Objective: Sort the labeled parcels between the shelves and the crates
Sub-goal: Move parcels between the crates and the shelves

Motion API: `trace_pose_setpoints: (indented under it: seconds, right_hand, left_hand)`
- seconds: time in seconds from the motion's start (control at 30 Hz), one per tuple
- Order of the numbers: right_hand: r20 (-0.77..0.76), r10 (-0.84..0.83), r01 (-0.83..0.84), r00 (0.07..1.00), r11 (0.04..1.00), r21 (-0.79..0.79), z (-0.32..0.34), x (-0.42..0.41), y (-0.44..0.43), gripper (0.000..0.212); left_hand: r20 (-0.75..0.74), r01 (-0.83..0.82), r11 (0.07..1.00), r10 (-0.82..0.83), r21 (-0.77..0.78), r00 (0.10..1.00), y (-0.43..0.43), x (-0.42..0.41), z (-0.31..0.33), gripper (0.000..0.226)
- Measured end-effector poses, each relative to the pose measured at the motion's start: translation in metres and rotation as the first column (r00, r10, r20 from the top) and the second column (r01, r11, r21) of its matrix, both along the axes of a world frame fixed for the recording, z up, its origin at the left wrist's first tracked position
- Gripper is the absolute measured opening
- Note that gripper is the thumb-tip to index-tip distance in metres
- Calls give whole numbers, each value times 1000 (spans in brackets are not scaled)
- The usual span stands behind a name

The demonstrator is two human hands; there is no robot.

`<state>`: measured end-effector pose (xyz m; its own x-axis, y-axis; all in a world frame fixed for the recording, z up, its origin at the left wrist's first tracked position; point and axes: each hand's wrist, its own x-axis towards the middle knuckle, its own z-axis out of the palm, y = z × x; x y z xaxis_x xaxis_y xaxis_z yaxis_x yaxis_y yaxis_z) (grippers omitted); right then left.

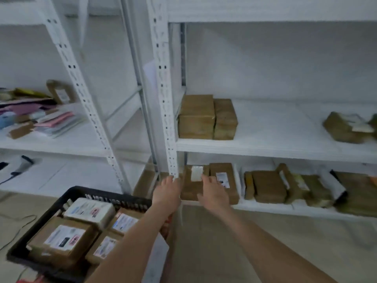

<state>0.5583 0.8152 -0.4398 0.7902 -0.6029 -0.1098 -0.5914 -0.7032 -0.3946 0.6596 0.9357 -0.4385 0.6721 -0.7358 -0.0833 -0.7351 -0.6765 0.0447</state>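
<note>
Reaching both hands to the bottom shelf [265,208] at 12 o'clock. Right hand [214,193]: fingers spread and lying flat on top of a brown parcel [189,190] with a white label, not curled. Left hand [167,190]: at that parcel's 9 o'clock edge, by the foot of the shelf post [163,99]; fingertips blurred, cannot tell if it grips. Hands apart, parcel between them. Second parcel [223,174] just beside it at 3 o'clock. Black crate [106,196] at 8 o'clock on the floor, holding packed parcels [61,240]. Two plain boxes [206,117] one shelf up.
</note>
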Motion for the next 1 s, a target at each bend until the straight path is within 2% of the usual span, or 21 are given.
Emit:
trace_pose_setpoints:
  seconds: [0.2,0.33,0.47,0.57,0.67,0.83,1.0]
  right_hand:
    - [40,-152,152,988,988,4,17,-57,-143,60]
    - [55,-181,180,982,983,19,30,-68,-207,59]
    - [108,-141,137,984,990,43,35,-50,-236,56]
    - [131,-83,73,988,994,82,38,-23,-252,60]
    - [159,-17,7,987,998,61,47,15,-267,58]
    - [112,49,-53,992,998,29,58,82,-297,56]
    - [29,127,-125,992,991,-57,50,101,-345,59]
  left_hand:
    - [-33,83,994,-85,-68,996,-154,-53,17,61]
    - [-46,101,982,-110,-160,993,-210,-72,24,63]
    - [-50,63,940,-85,-335,995,-243,-58,46,55]
    - [-17,26,870,-40,-492,999,-265,-42,67,41]
    - [-23,4,793,-22,-609,999,-284,-17,82,41]
    - [-44,-49,707,25,-706,999,-322,28,90,40]
    - [-36,-66,690,58,-721,998,-362,62,85,41]
